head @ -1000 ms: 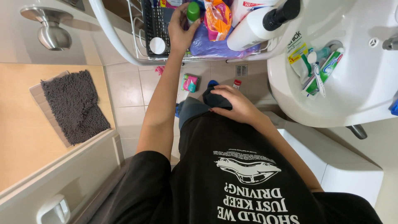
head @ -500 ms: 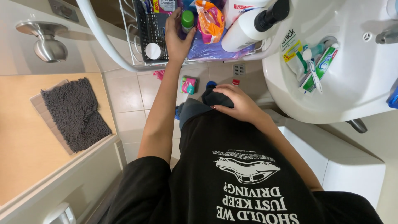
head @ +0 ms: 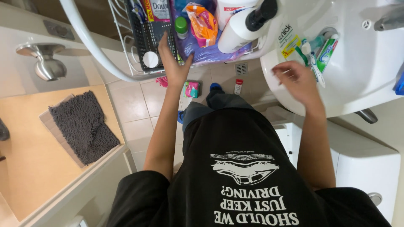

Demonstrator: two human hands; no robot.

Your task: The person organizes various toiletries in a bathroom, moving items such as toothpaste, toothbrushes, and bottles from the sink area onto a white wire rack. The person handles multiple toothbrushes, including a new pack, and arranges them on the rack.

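Observation:
My left hand (head: 172, 63) lies flat against the front of a white wire rack (head: 126, 67), fingers on a black mesh basket (head: 147, 40) and thumb toward a purple bag (head: 208, 54). It holds nothing. A green-capped bottle (head: 182, 26) stands in the rack just above its fingertips, beside an orange packet (head: 202, 23) and a white pump bottle (head: 240, 31). My right hand (head: 294, 80) hovers with fingers apart and nothing in it over the rim of the white sink (head: 362, 80). It is just left of a toothbrush (head: 310, 56) and a green tube (head: 327, 51).
A yellow razor pack (head: 290, 42) lies on the sink rim. On the tiled floor sit a pink box (head: 192, 89), a small red-capped bottle (head: 238, 86) and a grey mat (head: 82, 126). A metal door handle (head: 46, 63) juts out at left. A white fixture (head: 370, 168) stands below right.
My right hand rose from a dark object at my knee to the sink rim. My left hand let go of the green-capped bottle and dropped to the rack's front.

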